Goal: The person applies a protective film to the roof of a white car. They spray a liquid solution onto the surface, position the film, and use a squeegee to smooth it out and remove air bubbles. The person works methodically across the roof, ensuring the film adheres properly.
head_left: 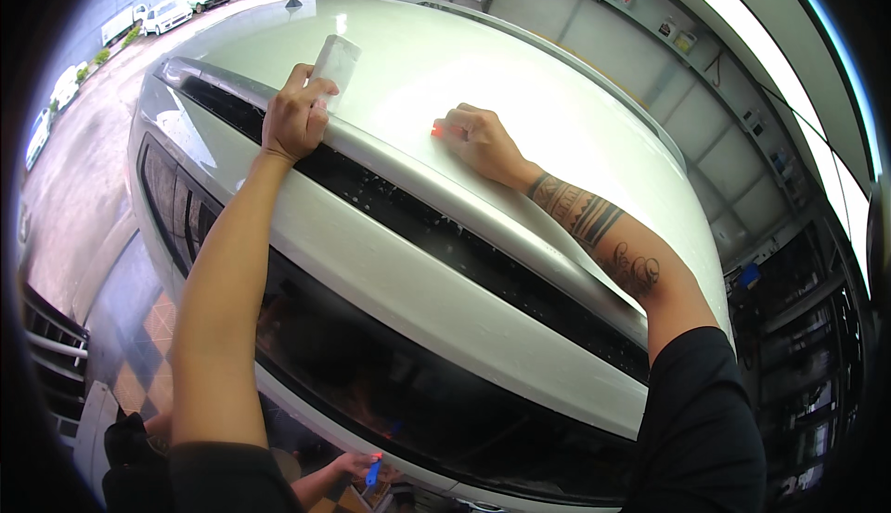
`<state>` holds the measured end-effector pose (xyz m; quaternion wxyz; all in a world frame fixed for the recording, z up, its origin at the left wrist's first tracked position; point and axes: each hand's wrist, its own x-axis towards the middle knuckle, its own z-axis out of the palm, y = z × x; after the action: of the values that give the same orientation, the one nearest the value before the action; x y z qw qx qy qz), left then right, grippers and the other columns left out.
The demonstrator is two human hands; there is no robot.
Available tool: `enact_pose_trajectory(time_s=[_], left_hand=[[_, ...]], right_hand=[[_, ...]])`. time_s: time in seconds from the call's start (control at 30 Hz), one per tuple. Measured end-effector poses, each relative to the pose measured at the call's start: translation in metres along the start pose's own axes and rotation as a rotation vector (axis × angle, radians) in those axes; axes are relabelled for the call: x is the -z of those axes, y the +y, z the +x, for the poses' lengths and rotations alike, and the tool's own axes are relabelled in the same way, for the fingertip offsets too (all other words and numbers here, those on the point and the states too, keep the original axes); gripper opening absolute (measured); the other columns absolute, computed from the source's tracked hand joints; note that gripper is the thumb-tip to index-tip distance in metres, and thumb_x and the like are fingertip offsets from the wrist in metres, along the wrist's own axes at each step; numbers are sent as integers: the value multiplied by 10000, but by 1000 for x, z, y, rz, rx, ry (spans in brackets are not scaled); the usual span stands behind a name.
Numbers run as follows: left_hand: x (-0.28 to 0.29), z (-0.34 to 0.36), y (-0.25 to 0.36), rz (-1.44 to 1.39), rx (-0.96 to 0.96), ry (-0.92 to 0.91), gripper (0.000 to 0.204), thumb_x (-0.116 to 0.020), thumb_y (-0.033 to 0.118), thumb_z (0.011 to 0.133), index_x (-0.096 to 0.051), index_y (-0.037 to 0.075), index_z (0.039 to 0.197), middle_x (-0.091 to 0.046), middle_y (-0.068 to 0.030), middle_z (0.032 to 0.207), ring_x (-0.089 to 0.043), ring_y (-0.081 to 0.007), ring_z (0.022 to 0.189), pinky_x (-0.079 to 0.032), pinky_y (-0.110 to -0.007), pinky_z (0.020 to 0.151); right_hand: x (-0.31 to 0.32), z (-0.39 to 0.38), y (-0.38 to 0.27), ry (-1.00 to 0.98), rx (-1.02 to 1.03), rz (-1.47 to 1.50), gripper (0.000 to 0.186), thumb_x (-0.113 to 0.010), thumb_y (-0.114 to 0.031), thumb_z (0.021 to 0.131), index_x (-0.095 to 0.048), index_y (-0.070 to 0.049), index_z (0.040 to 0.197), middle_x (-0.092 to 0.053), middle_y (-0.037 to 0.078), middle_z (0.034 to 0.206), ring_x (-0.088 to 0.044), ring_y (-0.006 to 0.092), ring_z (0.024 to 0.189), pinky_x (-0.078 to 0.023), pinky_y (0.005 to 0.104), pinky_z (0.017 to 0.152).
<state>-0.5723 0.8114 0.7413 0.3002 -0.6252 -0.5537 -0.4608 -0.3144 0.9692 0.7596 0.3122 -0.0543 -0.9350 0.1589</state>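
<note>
Upper left: left hand [295, 121] clasping pale block [338, 67]. Upper centre: right hand [483, 144] at car roof [566, 95], fingers curled, contents unclear. Work apparently underway; finished share indeterminable.

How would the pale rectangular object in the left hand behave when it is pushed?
The pale rectangular object seems fairly stiff: its edges look straight. It is probably light, as the left hand alone holds it. Its flat sides suggest sliding rather than rolling.

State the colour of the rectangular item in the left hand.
The item is whitish grey; the head view shows it best.
</note>
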Motion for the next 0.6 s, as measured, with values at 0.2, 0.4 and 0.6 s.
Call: enact_pose_trajectory(time_s=[0.2,0.4,0.6], left_hand=[[-4,3,2,2,-3,-4,272,-459,196,755,-644,77,916,-572,-217,1016,-612,-415,758,-511,-457,690],[2,3,3,-1,2,-13,276,-453,187,763,-647,67,919,-572,-223,1018,-607,-417,750,-509,-453,697],[4,1,6,23,-21,-9,268,-459,179,764,-643,60,919,-575,-220,1004,-604,-406,769,-500,-441,715]], right_hand=[[11,1,15,26,-137,4,123,-639,-98,888,-676,18,902,-597,121,790,-544,165,663,-455,295,613],[-1,-8,-2,5,8,27,117,-639,-94,877,-664,20,868,-616,135,809,-570,195,669,-478,321,627],[4,-38,-32,-149,72,114,128,-626,-102,887,-660,21,889,-612,136,822,-585,228,709,-481,325,657]])
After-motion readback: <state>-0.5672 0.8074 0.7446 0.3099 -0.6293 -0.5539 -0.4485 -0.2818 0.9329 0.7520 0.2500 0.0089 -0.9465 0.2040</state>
